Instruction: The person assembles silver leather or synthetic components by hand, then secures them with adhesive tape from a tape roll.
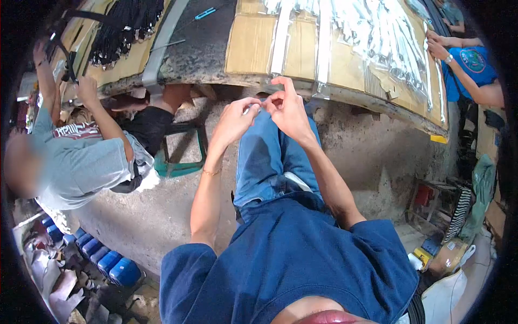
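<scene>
Your left hand (233,123) and right hand (291,116) meet over your lap, just off the near edge of the surface (208,51). The fingers of both are bent inward, tips close together; whether they grip anything, you cannot tell, as any piece there is too small to make out. Nearest them, a plastic-wrapped strip (280,40) lies on cardboard (248,48), its far end cut off by the view. Glare blurs the wrapped pile (388,46) to its right.
</scene>
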Demonstrator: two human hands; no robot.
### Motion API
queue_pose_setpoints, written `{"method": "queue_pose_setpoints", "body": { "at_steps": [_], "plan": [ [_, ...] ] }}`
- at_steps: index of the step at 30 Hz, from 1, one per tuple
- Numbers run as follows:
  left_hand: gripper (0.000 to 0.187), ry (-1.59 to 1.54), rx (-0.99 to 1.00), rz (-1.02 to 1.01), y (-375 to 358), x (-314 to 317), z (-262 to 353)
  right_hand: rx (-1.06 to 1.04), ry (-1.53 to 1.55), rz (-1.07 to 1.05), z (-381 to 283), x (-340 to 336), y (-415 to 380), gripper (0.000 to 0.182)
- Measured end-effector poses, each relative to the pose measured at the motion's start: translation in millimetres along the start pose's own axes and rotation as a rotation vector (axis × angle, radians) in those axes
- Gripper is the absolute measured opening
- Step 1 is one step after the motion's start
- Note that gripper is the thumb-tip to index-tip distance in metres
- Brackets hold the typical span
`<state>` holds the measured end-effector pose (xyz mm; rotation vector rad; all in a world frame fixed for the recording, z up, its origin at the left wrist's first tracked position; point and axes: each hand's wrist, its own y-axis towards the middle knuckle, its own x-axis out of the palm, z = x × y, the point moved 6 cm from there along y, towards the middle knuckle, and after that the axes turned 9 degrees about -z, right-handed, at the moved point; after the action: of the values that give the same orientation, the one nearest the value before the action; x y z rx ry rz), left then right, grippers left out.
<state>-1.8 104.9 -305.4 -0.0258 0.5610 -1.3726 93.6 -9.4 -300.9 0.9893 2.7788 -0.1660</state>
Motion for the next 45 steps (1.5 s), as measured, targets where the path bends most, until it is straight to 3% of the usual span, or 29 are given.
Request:
{"method": "queue_pose_setpoints", "body": {
  "at_steps": [2, 4, 6, 9, 10, 12, 17, 20, 22, 24, 25, 26, 28, 29, 32, 33, 35, 37, 39, 45],
  "plan": [
    [0.029, 0.002, -0.048, -0.086, -3, -9, 7, -0.060, -0.077, -0.025, -20, -1, 7, 0.045],
    [0.033, -0.018, 0.077, -0.042, -1, -22, 14, -0.122, -0.079, -0.027, -33, -3, 16, 0.046],
    [0.039, 0.006, 0.013, 0.065, 0, -40, 21, -0.202, -0.130, -0.026, -48, -1, 29, 0.046],
    [0.047, 0.647, -0.050, 0.357, 14, -80, 47, -0.232, -0.108, 0.044, -60, -2, 55, 0.049],
    [0.047, 0.648, -0.048, 0.368, 21, -90, 55, -0.248, -0.102, 0.098, -64, -5, 66, 0.051],
    [0.047, 0.763, -0.229, 0.290, 37, -109, 72, -0.247, -0.071, 0.111, -58, -4, 99, 0.054],
    [0.063, 1.048, -0.263, 0.291, 106, -143, 81, -0.080, -0.079, 0.318, -22, -10, 168, 0.055],
    [0.064, 1.178, -0.292, 0.308, 132, -150, 88, -0.006, -0.095, 0.387, -10, -7, 184, 0.055],
    [0.060, 1.222, -0.335, 0.281, 143, -147, 95, -0.049, -0.034, 0.406, -6, -6, 187, 0.051],
    [0.045, 1.329, -0.321, 0.300, 160, -142, 86, 0.102, -0.297, 0.390, 9, 2, 200, 0.053],
    [0.045, 1.372, -0.308, 0.268, 170, -138, 78, -0.048, -0.379, 0.380, 3, 1, 195, 0.051],
    [0.045, 1.416, -0.310, 0.241, 178, -135, 71, -0.047, -0.382, 0.402, 0, 0, 195, 0.051],
    [0.046, 1.420, -0.311, 0.232, 185, -133, 72, 0.041, -0.565, 0.269, -3, 6, 206, 0.058],
    [0.046, 1.417, -0.336, 0.220, 185, -133, 71, 0.090, -0.595, 0.168, -2, 8, 210, 0.070],
    [0.045, 1.431, -0.290, 0.198, 177, -131, 71, 0.034, -0.728, 0.340, -16, -7, 203, 0.082],
    [0.047, 1.447, -0.226, 0.208, 177, -131, 67, 0.087, -0.663, 0.227, -11, -13, 210, 0.083],
    [0.047, 1.496, -0.112, 0.253, 179, -129, 59, -0.160, -0.544, 0.294, -15, -37, 204, 0.069],
    [0.045, 1.497, -0.102, 0.265, 177, -122, 58, -0.292, -0.176, 0.358, -24, -90, 174, 0.048],
    [0.043, 1.470, 0.008, 0.269, 179, -112, 59, -0.273, -0.080, 0.445, -5, -136, 139, 0.030],
    [0.041, 1.350, 0.051, 0.289, 220, -101, 78, -0.165, -0.007, 0.543, 68, -186, 88, 0.028]
  ]
}}
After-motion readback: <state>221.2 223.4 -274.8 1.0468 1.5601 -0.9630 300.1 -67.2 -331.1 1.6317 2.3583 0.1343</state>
